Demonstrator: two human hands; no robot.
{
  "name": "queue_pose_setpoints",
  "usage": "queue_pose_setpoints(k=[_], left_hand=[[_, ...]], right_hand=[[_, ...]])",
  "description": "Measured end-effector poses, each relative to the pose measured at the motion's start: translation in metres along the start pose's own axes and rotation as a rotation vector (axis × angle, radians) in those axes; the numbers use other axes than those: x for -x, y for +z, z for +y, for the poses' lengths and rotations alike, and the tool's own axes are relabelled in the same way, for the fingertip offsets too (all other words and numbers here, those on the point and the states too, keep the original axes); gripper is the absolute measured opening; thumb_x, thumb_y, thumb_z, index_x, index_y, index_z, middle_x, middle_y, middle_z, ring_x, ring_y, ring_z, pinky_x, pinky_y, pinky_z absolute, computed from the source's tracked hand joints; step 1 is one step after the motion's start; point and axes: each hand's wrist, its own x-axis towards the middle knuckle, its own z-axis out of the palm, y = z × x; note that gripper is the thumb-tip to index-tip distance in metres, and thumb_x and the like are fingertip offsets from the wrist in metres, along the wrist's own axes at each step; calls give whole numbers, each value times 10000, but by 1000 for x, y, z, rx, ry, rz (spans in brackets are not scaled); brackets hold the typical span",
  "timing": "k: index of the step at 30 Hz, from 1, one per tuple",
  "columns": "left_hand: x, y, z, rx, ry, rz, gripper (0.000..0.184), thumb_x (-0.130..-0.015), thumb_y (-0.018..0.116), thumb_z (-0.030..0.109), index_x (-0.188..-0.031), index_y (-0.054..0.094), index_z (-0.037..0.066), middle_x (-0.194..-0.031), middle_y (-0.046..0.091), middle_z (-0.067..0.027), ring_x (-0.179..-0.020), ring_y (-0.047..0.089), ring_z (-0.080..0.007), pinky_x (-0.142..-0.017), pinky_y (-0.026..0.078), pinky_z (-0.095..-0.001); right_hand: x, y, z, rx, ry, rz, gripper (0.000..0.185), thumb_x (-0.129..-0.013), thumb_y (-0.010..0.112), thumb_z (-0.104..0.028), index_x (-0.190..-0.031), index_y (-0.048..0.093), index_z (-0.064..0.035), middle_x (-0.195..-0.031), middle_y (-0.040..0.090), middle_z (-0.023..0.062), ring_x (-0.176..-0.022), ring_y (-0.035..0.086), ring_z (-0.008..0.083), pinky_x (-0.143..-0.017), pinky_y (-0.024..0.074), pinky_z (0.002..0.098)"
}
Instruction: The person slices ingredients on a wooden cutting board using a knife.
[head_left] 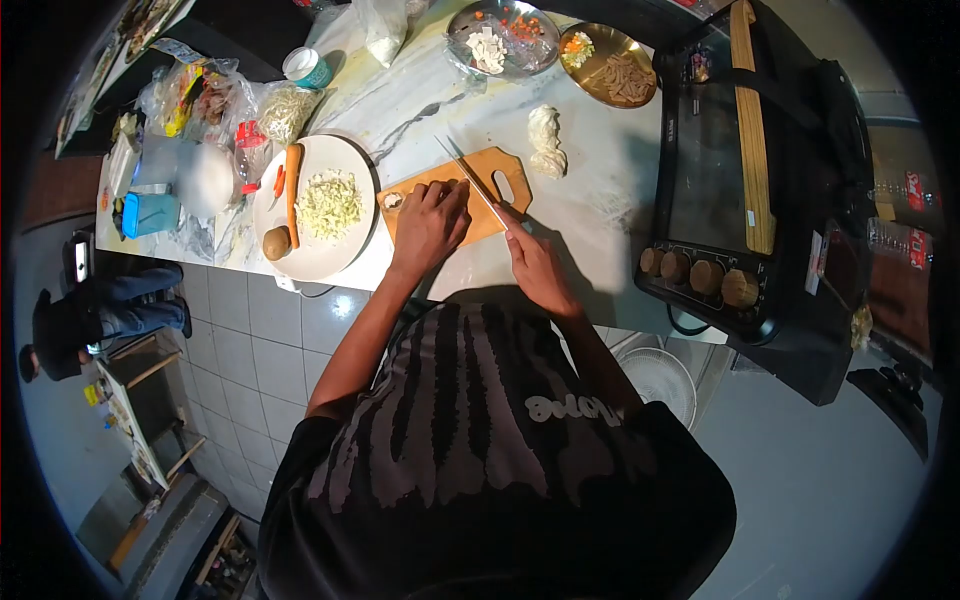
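Note:
A wooden cutting board (483, 228) with a handle slot lies on the marble counter in front of me. My right hand (538, 268) is closed around the handle of a knife (476, 183), whose blade points away to the upper left across the board. Beside the blade, my left hand (430, 225) presses down on the board with curled fingers; whatever is under them is hidden. A small whitish piece (393, 200) lies at the board's left end. Left of the board, a round plate (335, 262) bears chopped pale-green vegetable (331, 205), a carrot (293, 185) and a brown roundish item (276, 242).
A pale, crumpled-looking vegetable (546, 142) lies beyond the board. Two metal plates of cut food stand at the back, one a brassy plate (590, 92). A black toaster oven (700, 190) bounds the right side. Bags and a blue container (150, 213) crowd the left; a person (85, 320) is farther off.

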Motion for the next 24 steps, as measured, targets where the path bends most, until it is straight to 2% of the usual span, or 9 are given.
queue_pose_setpoints(k=[7, 9, 11, 14, 16, 17, 20, 22, 24], left_hand=[[-2, 3, -3, 34, -6, 7, 439, -797, 704, 134, -1223, 655, 41, -1038, 654, -133, -901, 587, -308, -801, 506, -409], [-1, 1, -4, 36, -24, -65, 459, -827, 683, 150, -1268, 621, 36, -1136, 625, -113, -974, 564, -301, -843, 490, -417], [-2, -1, -2, 18, 15, -63, 475, -828, 683, 154, -1280, 610, 26, -1162, 616, -112, -998, 562, -299, -855, 482, -414], [-2, -6, 0, -19, 71, -91, 512, -829, 684, 163, -1306, 584, 7, -1206, 600, -111, -1045, 557, -289, -879, 465, -404], [-2, -9, 1, -36, 88, -116, 533, -829, 686, 167, -1321, 570, -3, -1224, 593, -109, -1067, 554, -283, -889, 457, -398], [-1, -10, 1, -54, 86, -142, 547, -833, 684, 175, -1336, 561, -4, -1227, 595, -108, -1078, 553, -274, -893, 452, -394], [-1, -12, 1, -90, 95, -181, 571, -844, 675, 188, -1364, 541, -5, -1239, 595, -106, -1093, 551, -263, -898, 447, -388], [1, -12, -1, -106, 104, -200, 580, -850, 668, 193, -1377, 531, -6, -1248, 593, -105, -1097, 549, -261, -900, 446, -388], [2, -11, -1, -124, 107, -203, 582, -865, 656, 205, -1392, 522, -3, -1260, 590, -102, -1107, 547, -263, -908, 441, -393]], right_hand=[[-2, -11, -12, 47, 100, -72, 447, -1030, 490, -167, -1469, 488, -253, -762, 579, 302, -724, 586, 509, -612, 444, 546], [-3, -12, -10, 44, 82, -69, 448, -1030, 490, -166, -1470, 486, -252, -754, 581, 296, -714, 585, 505, -612, 445, 546], [-4, -15, -8, 38, 63, -69, 449, -1030, 490, -165, -1471, 484, -252, -746, 583, 290, -704, 584, 501, -611, 446, 545], [-7, -23, -9, 39, 38, -79, 464, -1030, 480, -135, -1486, 469, -216, -766, 551, 286, -692, 569, 475, -625, 454, 482], [-12, -26, -7, 164, 78, -154, 484, -1017, 489, -137, -1486, 462, -252, -779, 611, 281, -722, 600, 494, -632, 448, 558], [-13, -25, -5, 166, 80, -153, 484, -1017, 489, -137, -1486, 462, -252, -779, 611, 281, -722, 600, 494, -632, 448, 558], [-16, -18, -2, 159, -65, -59, 475, -1019, 486, -136, -1487, 465, -213, -761, 562, 283, -704, 582, 472, -626, 438, 516], [-16, -19, -8, 134, 44, -135, 522, -1005, 468, -92, -1509, 423, -224, -870, 633, 277, -770, 594, 496, -656, 452, 552], [-16, -18, -4, 84, 13, -126, 508, -1013, 462, -98, -1506, 426, -215, -894, 634, 277, -793, 592, 497, -665, 454, 546]])
